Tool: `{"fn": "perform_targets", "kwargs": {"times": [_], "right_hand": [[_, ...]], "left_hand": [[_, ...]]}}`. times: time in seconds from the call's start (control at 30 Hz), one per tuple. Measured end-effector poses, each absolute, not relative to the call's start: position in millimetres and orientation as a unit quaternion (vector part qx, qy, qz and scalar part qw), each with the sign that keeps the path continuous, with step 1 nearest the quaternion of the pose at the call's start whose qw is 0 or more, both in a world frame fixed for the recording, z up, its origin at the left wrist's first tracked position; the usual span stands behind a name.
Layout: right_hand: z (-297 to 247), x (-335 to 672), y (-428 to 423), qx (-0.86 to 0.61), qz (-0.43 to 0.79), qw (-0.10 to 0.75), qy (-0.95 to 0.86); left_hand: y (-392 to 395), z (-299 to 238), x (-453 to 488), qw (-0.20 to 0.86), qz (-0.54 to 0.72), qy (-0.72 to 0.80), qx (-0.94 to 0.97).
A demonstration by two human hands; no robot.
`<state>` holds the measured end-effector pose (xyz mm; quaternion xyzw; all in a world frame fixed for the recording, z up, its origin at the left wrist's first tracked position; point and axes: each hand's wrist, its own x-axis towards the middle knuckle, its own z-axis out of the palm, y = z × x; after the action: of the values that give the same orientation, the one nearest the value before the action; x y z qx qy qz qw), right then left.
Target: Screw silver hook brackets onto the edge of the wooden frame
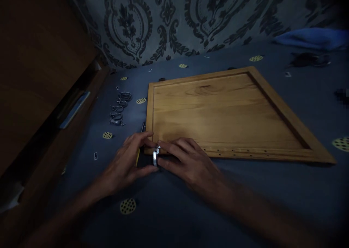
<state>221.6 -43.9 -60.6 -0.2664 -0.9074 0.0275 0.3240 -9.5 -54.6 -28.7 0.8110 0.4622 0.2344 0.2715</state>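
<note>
Right hand (pixel 188 162) pinches metal clip (pixel 155 158) by wooden board (pixel 218 112) — left hand (pixel 127 157) arches round, grip unclear, likely to steady it.

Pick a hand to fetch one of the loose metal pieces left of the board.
Left, likely: the left hand is nearer the loose metal pieces; the right hand is farther off. Both are at the shiny metal band, though.
</note>
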Motion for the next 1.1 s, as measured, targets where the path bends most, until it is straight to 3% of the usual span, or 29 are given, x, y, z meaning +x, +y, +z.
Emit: {"fn": "perform_targets", "kwargs": {"times": [0.43,0.77,1.1], "right_hand": [[-62.0,221.2,-43.0,-0.261,0.042,0.322,-0.909],[-62.3,221.5,-41.9,-0.248,0.059,0.331,-0.908],[-63.2,221.5,-42.2,-0.242,0.103,0.344,-0.901]], "left_hand": [[-54.3,-28.0,-10.5,0.271,0.227,0.472,0.808],[-62.2,-3.2,-49.1,0.138,0.159,0.469,0.858],[-68.9,-11.0,-64.4,-0.035,-0.029,0.407,0.912]]}}
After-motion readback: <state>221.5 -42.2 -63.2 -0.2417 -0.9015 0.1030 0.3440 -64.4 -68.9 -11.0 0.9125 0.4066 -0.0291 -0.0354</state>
